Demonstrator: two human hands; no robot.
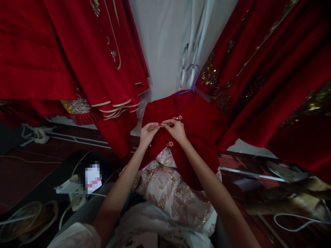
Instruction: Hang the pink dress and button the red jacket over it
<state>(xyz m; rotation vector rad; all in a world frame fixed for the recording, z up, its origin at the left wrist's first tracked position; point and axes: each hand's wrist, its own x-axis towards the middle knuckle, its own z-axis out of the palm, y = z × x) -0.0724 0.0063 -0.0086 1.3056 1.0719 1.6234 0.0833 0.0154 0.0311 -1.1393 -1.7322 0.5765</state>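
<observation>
A red jacket (204, 120) hangs in front of me on a purple hanger (193, 84), its front edges parting over a pale floral, shiny fabric (160, 179). At the jacket's front, my left hand (150, 132) pinches one side of a small beaded button fastening. From the other side my right hand (176, 130) pinches the same fastening, fingertips almost meeting the left ones. The fingers hide most of it, so I cannot tell whether it is hooked. One beaded button (178, 117) shows just above my right hand, and another flower-shaped button (170, 144) sits below.
Red garments with pale piping (103, 69) hang on the left, and red garments with gold sequins (253, 62) on the right. White hangers (191, 44) hang behind the jacket. Low at left lie a power strip (68, 186) with cables and a clear plastic container (23, 220).
</observation>
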